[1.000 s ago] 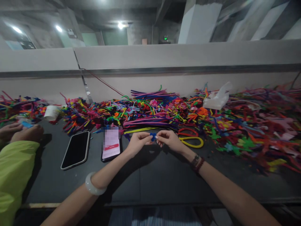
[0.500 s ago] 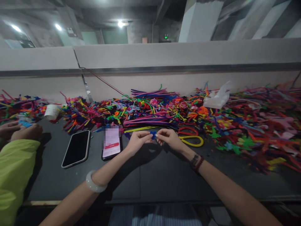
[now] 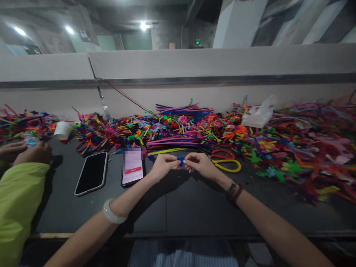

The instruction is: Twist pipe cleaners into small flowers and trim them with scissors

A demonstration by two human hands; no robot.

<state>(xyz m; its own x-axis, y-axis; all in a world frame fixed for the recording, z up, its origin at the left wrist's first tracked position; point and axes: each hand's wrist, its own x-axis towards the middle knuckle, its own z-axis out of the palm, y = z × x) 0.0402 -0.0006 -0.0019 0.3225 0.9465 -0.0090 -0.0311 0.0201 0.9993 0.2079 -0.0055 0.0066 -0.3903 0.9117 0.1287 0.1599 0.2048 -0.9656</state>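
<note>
Between my two hands is a small blue piece of bent pipe cleaner [image 3: 180, 161], held just above the dark table. My left hand [image 3: 164, 165] pinches its left side between thumb and fingers. From the other side my right hand [image 3: 199, 164] closes its fingertips on the same blue piece. Its exact shape is partly covered by the fingers. Just behind my hands lie straight yellow pipe cleaners [image 3: 167, 151] and a bundle of pink and purple ones [image 3: 178, 142]. A yellow loop [image 3: 229, 170] and a red loop [image 3: 222, 151] rest beside my right hand.
A black-screened phone [image 3: 91, 173] and a lit phone [image 3: 133, 174] lie left of my arm. Heaped pipe cleaners [image 3: 289, 148] line the back and right. A plastic bag [image 3: 258, 115], a paper cup [image 3: 62, 130] and a co-worker's hands [image 3: 33, 154] are also around the table.
Both my hands stay almost in place, and the blue piece shows a little more between the fingertips. The co-worker's hands at the left have shifted slightly.
</note>
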